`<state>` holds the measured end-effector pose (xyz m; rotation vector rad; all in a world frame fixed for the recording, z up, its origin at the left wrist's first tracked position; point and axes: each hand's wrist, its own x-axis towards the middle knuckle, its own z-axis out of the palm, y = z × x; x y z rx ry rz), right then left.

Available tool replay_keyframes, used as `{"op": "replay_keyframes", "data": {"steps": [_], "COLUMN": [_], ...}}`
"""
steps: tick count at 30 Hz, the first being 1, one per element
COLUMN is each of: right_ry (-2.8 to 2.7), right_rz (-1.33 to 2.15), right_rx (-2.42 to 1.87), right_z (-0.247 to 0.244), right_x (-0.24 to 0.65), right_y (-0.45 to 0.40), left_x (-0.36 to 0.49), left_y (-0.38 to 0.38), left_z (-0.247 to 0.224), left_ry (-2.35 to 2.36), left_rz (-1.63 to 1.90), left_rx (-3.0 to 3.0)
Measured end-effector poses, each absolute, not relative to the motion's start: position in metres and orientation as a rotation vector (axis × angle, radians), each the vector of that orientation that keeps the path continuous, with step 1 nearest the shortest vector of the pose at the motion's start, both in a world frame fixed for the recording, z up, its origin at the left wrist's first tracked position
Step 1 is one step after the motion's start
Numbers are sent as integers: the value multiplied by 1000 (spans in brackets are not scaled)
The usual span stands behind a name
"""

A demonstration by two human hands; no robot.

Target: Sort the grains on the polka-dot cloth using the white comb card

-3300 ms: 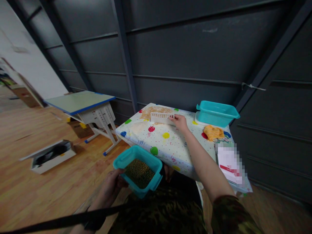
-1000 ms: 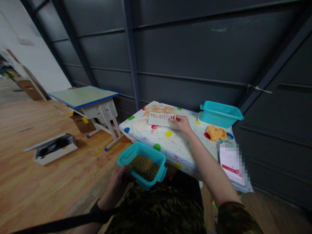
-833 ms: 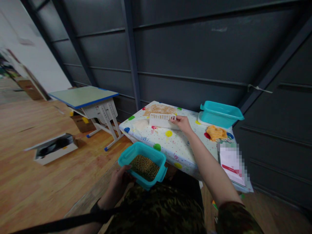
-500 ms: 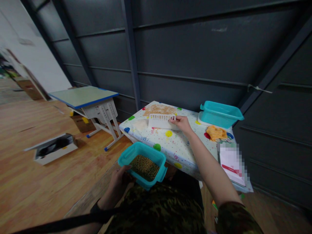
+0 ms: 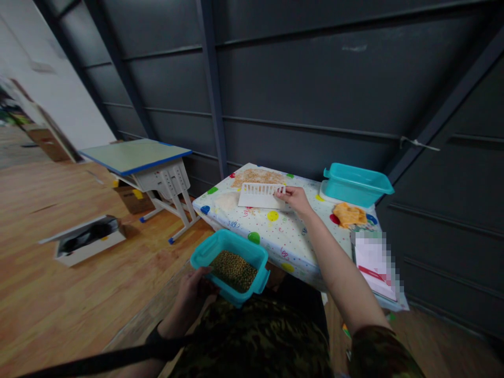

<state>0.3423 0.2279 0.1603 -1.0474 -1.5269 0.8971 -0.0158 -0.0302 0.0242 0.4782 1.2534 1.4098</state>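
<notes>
My left hand (image 5: 197, 286) grips the near-left rim of a turquoise plastic tub (image 5: 208, 247), held in front of my body below the table's edge. Greenish-brown beans (image 5: 235, 269) lie in the tub. Out over the table, my right hand (image 5: 292, 197) pinches the right end of a white slotted plastic strip (image 5: 258, 197), its row of slots along the top. Behind the strip is a spread of light brown grains (image 5: 255, 177). A pale, whitish patch of fine grains (image 5: 227, 200) lies at its left.
A second turquoise tub (image 5: 356, 184) stands at the table's back right, with an orange cloth (image 5: 349, 214) before it. A clipboard with paper (image 5: 372, 257) and a red pen lies at the right edge. A desk (image 5: 137, 152) and open white box (image 5: 90, 241) are left.
The white slotted strip has tilted slightly in my right hand, its lower edge shifting a little left. My left hand and the tub of beans have stayed in place.
</notes>
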Motion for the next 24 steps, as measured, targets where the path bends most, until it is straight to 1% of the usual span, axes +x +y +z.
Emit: {"op": "replay_keyframes", "data": {"steps": [5,16,24], "right_ry": [-1514,-1479,-1495], "right_rz": [887,1004,1027], "right_rx": [-1130,-1129,-1162], "right_z": [161,173,178], "right_x": [344,343,345], "right_y": [227,215,211], "left_x": [-17,-18,-20], "left_y": [-32,-32,-29], "left_z": [23,23,13], "left_ry": [1247,1276,1254], "left_rz": [1391,1398,1423], "left_rx": [480,480,469]}}
